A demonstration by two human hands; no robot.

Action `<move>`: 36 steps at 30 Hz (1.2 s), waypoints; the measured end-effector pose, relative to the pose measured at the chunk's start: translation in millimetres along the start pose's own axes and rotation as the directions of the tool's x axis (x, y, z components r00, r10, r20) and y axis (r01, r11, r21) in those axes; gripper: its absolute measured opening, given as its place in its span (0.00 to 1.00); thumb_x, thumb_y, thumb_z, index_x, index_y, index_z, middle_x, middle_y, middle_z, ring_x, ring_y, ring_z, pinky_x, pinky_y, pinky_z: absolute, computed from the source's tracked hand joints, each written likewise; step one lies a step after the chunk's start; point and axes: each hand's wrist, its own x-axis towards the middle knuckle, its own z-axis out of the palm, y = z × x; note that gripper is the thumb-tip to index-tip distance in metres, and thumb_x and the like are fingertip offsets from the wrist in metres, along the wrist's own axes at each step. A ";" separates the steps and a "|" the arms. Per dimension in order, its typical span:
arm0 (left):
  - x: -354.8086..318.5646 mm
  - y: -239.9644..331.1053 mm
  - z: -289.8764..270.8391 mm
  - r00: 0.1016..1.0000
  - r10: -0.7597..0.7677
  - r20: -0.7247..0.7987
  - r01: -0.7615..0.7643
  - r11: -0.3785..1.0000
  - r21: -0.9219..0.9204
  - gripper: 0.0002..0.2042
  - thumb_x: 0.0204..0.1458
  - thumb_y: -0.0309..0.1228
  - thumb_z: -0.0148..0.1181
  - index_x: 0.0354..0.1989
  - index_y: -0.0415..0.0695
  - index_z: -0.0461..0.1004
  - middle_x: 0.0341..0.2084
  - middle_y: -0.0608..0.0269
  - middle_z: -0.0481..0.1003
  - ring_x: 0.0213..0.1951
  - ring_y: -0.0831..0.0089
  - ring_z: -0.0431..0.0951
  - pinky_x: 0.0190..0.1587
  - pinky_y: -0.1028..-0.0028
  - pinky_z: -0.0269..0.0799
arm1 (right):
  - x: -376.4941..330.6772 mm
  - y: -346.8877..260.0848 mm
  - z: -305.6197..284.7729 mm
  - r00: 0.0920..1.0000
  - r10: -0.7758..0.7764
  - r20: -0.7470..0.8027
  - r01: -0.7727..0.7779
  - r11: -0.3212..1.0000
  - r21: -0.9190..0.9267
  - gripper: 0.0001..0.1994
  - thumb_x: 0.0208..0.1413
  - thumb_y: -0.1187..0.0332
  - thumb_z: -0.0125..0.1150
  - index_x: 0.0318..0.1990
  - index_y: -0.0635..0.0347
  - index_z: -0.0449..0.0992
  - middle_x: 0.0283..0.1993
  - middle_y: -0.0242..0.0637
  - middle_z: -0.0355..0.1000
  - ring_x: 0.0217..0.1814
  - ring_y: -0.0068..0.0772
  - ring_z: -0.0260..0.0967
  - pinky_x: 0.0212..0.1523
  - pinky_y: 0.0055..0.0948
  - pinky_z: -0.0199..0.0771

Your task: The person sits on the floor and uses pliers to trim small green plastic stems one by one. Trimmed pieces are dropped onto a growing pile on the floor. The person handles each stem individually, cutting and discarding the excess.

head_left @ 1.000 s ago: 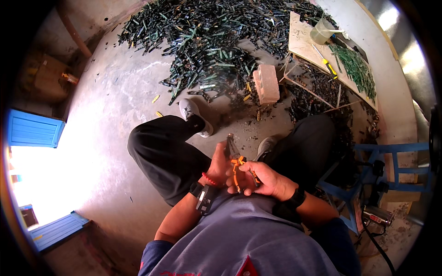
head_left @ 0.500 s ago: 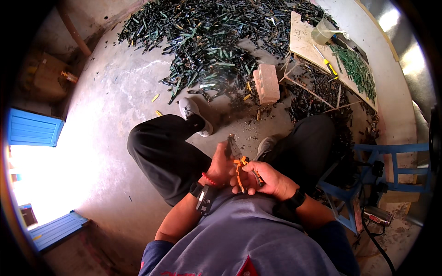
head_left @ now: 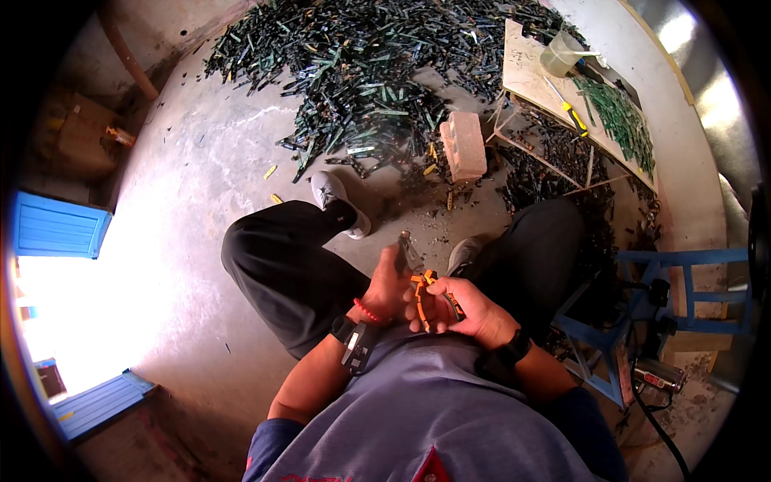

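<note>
My left hand (head_left: pixel 387 283) is closed around a dark, narrow piece with a greyish face (head_left: pixel 409 254), whose far end sticks out past the thumb. In my right hand (head_left: pixel 475 308) is a pair of orange-and-black handled pliers (head_left: pixel 425 299); one handle lies across the fingers and the other sits by the palm. The two hands are close together in front of my grey shirt, between my knees. Where the pliers meet the dark piece is too small and blurred to make out.
A large heap of dark and green strips (head_left: pixel 361 80) covers the floor ahead. A pinkish brick (head_left: pixel 463 146) stands at its edge. The low table (head_left: pixel 534 72) at the right bears a yellow-handled screwdriver (head_left: pixel 575 119), a cup (head_left: pixel 561 55) and green strips (head_left: pixel 618 120). A blue metal frame (head_left: pixel 594 333) stands to my right.
The pliers' handles have turned slightly in my right hand. Both hands have shifted a little; the dark piece stays in my left hand.
</note>
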 end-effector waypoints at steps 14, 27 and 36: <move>3.8 0.8 -0.4 0.988 -0.152 0.014 0.151 0.984 0.091 0.34 0.48 0.66 0.31 0.01 0.51 0.52 -0.01 0.69 0.53 0.01 0.72 0.54 0.04 0.74 0.54 | 9.5 9.0 8.8 0.995 -0.082 -0.051 0.087 0.989 0.120 0.17 0.52 0.62 0.45 0.43 0.64 0.70 0.36 0.43 0.73 0.35 0.41 0.72 0.30 0.29 0.70; 16.1 -4.8 -14.5 0.968 -0.139 0.208 0.121 0.988 0.097 0.34 0.49 0.67 0.26 0.04 0.51 0.52 0.00 0.64 0.53 0.02 0.67 0.55 0.05 0.71 0.56 | 7.3 9.7 9.6 0.995 -0.091 0.031 0.082 0.974 0.210 0.16 0.53 0.60 0.48 0.41 0.64 0.70 0.40 0.44 0.73 0.40 0.41 0.71 0.41 0.40 0.70; 2.5 0.3 12.6 0.996 0.075 0.045 -0.081 0.984 0.157 0.30 0.53 0.60 0.29 0.21 0.43 0.63 0.08 0.61 0.61 0.06 0.69 0.59 0.09 0.72 0.56 | 6.7 15.1 -1.3 0.990 -0.078 0.121 0.028 0.930 0.368 0.13 0.53 0.61 0.47 0.41 0.59 0.69 0.35 0.41 0.70 0.32 0.38 0.67 0.31 0.36 0.66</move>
